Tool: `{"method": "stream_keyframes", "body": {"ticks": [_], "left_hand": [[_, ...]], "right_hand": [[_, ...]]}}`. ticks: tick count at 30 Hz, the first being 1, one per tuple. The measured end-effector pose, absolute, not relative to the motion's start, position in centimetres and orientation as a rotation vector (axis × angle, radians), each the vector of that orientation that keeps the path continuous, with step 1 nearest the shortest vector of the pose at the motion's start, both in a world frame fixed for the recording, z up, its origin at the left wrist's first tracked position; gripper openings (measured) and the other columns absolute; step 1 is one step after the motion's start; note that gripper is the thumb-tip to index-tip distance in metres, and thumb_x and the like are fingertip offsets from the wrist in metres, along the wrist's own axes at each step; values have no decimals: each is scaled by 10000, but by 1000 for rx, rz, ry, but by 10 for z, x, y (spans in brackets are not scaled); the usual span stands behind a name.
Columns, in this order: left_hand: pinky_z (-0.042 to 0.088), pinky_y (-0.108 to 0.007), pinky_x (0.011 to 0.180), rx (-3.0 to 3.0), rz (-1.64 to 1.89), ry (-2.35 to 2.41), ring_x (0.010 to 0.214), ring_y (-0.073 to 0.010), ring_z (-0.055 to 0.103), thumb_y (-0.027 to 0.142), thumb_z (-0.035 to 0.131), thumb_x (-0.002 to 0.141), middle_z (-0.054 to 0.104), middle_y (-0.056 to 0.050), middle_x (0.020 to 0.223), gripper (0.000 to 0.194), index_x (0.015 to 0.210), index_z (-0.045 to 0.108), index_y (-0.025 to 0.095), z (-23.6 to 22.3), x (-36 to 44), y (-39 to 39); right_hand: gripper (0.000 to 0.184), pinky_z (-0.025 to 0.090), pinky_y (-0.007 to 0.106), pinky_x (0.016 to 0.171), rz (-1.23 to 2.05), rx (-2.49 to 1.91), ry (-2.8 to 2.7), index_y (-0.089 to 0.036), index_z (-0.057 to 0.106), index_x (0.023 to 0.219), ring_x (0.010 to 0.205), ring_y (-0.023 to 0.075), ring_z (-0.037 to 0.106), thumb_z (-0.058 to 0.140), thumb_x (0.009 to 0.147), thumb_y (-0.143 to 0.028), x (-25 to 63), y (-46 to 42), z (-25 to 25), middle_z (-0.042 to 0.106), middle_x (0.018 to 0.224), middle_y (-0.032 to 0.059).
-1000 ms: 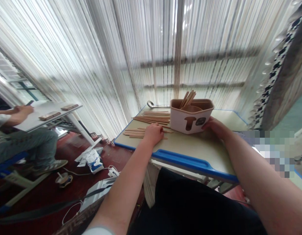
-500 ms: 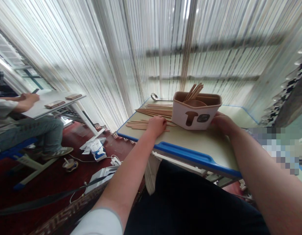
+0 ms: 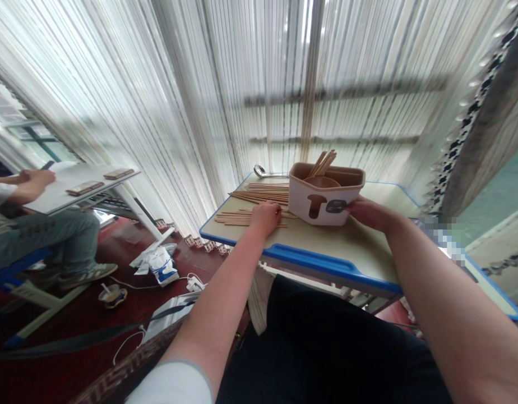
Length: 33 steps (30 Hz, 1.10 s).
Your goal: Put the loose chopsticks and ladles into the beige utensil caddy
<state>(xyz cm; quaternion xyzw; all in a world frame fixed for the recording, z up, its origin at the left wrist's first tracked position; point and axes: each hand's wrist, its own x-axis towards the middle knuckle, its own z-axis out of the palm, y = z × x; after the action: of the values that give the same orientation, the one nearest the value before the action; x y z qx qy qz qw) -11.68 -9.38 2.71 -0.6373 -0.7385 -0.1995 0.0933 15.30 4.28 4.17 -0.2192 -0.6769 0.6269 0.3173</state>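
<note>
A white-sided utensil holder [image 3: 299, 202] with a brown inside stands on the desk. Several chopsticks [image 3: 322, 164] stick up out of it, beside a brown round-edged piece [image 3: 323, 182], perhaps a spoon or ladle. My right hand [image 3: 370, 213] is at the holder's right side, thumb near its front corner, other fingers partly hidden. Left of the holder, loose chopsticks [image 3: 259, 196] lie in rough bundles. My left hand [image 3: 266, 217] rests over the nearer bundle [image 3: 234, 217] with its fingers curled round some chopsticks; the fingertips are hard to see. Behind lies a metal slotted ladle [image 3: 260, 170].
The desk [image 3: 360, 247] has a blue rim and front groove. A sheer curtain [image 3: 225, 84] hangs right behind it. At left a person sits at a white table [image 3: 91, 174] holding a phone. A tissue pack [image 3: 162, 266], a cup [image 3: 110, 293] and cables lie on the floor.
The view has turned slightly to the right, so most things sit further left. Both hands stay close to where they were on the chopsticks and the utensil holder.
</note>
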Motion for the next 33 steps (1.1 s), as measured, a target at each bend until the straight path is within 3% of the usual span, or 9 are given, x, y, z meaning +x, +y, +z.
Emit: {"method": "stream_keyframes", "body": {"ticks": [7, 15, 23, 33], "left_hand": [[447, -291, 872, -1951, -698, -2142, 972, -174, 604, 170, 482, 871, 665, -69, 1002, 246, 998, 687, 221, 20, -122, -83], [395, -311, 887, -1733, -883, -2026, 967, -187, 582, 288, 430, 937, 655, -58, 983, 264, 1028, 673, 237, 30, -117, -92], [341, -340, 912, -1610, -1047, -1904, 999, -203, 528, 358, 397, 953, 611, -70, 1036, 309, 1057, 673, 267, 36, -108, -100], [352, -368, 920, -1751, -1048, -1537, 1014, -210, 509, 293, 409, 946, 590, -84, 1051, 262, 1103, 615, 257, 52, -98, -107]], "right_hand": [[514, 469, 406, 903, 1607, -672, -1731, -203, 623, 1043, 994, 260, 629, 657, 540, -101, 150, 45, 38, 709, 1016, 46], [543, 523, 431, 786, 1656, -694, -1582, -217, 644, 960, 926, 301, 658, 533, 444, -90, 157, 53, 34, 730, 955, 49], [475, 517, 423, 789, 1680, -726, -1594, -233, 662, 875, 940, 311, 656, 506, 439, -127, 159, 57, 31, 739, 921, 54], [420, 509, 421, 805, 1724, -681, -1595, -220, 672, 857, 944, 302, 657, 522, 474, -135, 159, 56, 33, 739, 917, 49]]}}
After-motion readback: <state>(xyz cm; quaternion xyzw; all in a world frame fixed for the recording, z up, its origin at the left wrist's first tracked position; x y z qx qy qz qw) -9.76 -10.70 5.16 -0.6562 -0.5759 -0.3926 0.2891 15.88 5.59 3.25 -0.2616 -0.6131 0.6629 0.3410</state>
